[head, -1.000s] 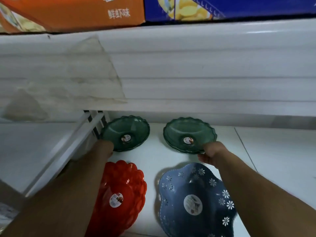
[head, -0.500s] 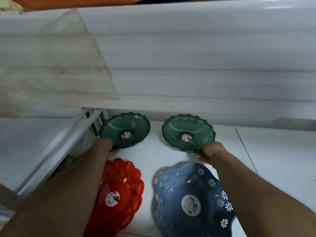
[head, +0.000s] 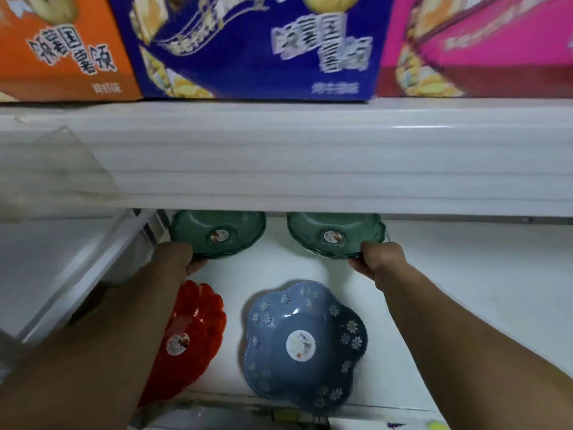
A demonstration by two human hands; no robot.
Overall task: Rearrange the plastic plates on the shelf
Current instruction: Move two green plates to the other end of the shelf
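Observation:
Two dark green scalloped plates sit at the back of the white shelf (head: 465, 274). My left hand (head: 173, 259) grips the front rim of the left green plate (head: 217, 234). My right hand (head: 378, 259) grips the front rim of the right green plate (head: 335, 234). Their far edges are hidden under the shelf board above. In front lie a red scalloped plate (head: 192, 330), partly covered by my left forearm, and a blue flower-shaped plate (head: 304, 342) with white blossoms. Each plate has a round sticker in its middle.
The thick white front of the upper shelf (head: 310, 169) hangs low over the green plates. Above it stand orange (head: 62, 51), blue (head: 254, 48) and pink (head: 477, 48) cartons. A white slanted divider (head: 93, 268) bounds the left side. Bare shelf surface stretches to the right.
The camera has tilted up, so the cartons above have come into view. Both hands keep their hold on the green plates, which now sit further back under the upper shelf.

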